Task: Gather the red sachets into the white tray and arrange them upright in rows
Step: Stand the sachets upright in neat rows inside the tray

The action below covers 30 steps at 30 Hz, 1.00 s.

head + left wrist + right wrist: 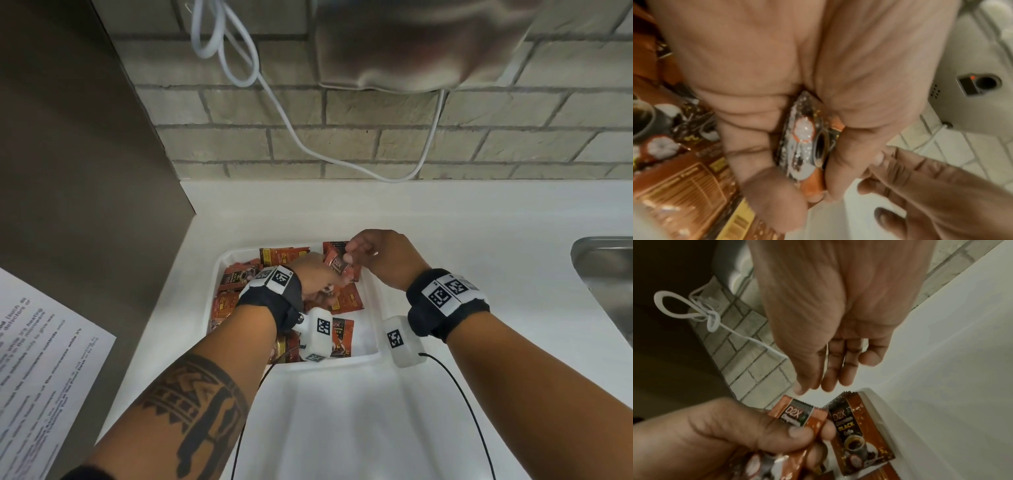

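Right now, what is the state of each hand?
Left hand: closed, gripping red foil sachets.
Right hand: near the sachets' top; the wrist view shows straight fingers, so open, holding nothing.

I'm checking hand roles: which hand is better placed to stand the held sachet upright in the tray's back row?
Probably the right hand: its fingers already touch the held sachet beside the standing sachets. The left hand grips the sachet bundle.
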Tool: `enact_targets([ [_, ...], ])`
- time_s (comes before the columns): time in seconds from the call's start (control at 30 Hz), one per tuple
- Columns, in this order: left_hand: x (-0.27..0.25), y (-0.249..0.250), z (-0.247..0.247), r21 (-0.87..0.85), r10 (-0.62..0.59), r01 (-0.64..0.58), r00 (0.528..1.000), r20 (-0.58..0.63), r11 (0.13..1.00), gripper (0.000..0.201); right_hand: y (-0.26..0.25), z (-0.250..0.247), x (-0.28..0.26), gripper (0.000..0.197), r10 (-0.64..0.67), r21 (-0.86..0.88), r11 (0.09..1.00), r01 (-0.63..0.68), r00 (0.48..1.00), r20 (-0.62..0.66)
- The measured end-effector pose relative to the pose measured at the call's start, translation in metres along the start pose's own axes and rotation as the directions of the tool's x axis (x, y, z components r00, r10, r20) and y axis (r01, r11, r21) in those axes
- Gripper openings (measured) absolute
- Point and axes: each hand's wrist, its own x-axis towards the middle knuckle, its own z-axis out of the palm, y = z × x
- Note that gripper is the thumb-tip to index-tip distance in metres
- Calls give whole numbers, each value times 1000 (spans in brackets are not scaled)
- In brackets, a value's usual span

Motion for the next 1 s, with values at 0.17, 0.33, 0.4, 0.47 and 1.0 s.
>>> enact_targets([
  [0.17,-8,3,-2,-226,168,-175,984,-53,958,22,-3,-2,4,12,25,152,988,-25,1000,6],
  [0.33,-8,2,-9,57,90,-82,985,-150,995,46,-8,-14,7,10,59,192,981,-42,995,-86],
  [0.4,-13,3,-16,448,42,50,980,-193,893,45,-8,-17,8,6,46,43,998,-42,995,-88],
  [0.47,-18,5,-19,645,17,121,979,-204,755,43,-10,-16,9,4,43,-93,994,-49,997,-64],
  [1.0,-4,19,15,720,-54,19,998,27,694,34,-12,6,20,14,134,-431,896,-103,990,40],
])
